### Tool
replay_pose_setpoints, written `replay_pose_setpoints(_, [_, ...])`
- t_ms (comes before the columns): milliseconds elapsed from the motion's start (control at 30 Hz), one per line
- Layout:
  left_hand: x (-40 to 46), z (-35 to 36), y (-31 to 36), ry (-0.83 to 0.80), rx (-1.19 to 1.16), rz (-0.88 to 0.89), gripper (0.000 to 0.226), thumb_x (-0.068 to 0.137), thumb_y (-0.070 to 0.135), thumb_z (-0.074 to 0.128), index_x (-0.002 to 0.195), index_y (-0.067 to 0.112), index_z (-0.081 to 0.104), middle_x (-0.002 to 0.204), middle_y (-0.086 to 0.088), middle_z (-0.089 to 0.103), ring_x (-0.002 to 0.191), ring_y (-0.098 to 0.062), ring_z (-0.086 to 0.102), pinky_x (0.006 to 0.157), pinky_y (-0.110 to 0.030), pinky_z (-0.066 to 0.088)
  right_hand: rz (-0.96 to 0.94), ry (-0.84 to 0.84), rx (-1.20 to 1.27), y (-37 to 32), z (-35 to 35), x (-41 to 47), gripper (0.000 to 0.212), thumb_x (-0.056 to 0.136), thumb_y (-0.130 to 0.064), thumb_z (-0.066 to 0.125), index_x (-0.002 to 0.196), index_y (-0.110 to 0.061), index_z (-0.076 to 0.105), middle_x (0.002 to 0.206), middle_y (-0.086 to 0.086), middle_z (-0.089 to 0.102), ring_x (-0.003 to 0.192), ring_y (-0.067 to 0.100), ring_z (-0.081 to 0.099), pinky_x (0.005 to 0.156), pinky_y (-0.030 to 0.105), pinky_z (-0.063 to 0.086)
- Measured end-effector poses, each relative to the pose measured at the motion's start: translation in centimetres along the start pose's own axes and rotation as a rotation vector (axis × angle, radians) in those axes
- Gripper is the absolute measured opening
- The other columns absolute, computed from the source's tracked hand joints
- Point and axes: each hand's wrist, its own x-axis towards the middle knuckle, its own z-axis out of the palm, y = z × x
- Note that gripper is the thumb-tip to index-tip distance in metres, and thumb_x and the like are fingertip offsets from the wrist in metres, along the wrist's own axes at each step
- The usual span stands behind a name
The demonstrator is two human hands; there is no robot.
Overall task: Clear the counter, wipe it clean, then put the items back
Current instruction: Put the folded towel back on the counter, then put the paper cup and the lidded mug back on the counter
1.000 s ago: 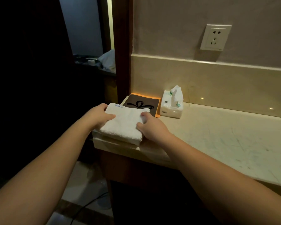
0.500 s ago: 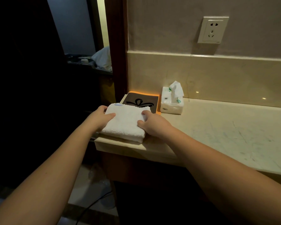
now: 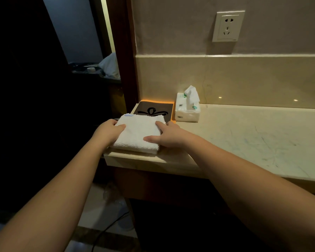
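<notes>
A folded white towel (image 3: 138, 132) lies at the left end of the pale stone counter (image 3: 244, 139). My left hand (image 3: 108, 131) holds its left edge, thumb on top. My right hand (image 3: 166, 136) rests at its right edge with thumb and forefinger spread across the towel's corner. Behind the towel lies a flat dark brown box (image 3: 155, 110) with a black bow print and an orange rim. To the right of that box stands a white tissue pack (image 3: 187, 110) with a tissue sticking up.
The counter's left end (image 3: 116, 158) drops off to a dark floor with a black cable (image 3: 107, 231). A wall socket (image 3: 227, 26) sits above the stone backsplash. A dark doorway at left shows a shelf with white cloth (image 3: 110, 65).
The towel has slid slightly away from the front edge toward the brown box. My right thumb and forefinger have spread over the towel's corner. The camera has tilted slightly.
</notes>
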Motion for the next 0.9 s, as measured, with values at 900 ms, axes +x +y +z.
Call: replay_pose_setpoints(900, [-28.0,12.6,22.8,-0.326,-0.017,0.796,0.012,0.095,0.034,0.052,0.103,0.030,0.060,0.103,0.012,0.055,0.109,-0.013,0.050,0.099,-0.043,0.041,0.130,0.466,0.007,27.8,-2.3,-34.0,0.038,0.093,-0.039,0.050,0.125,-0.019,0.059,0.121,-0.002,0.058,0.115,0.016,0.053,0.097,0.033,0.043])
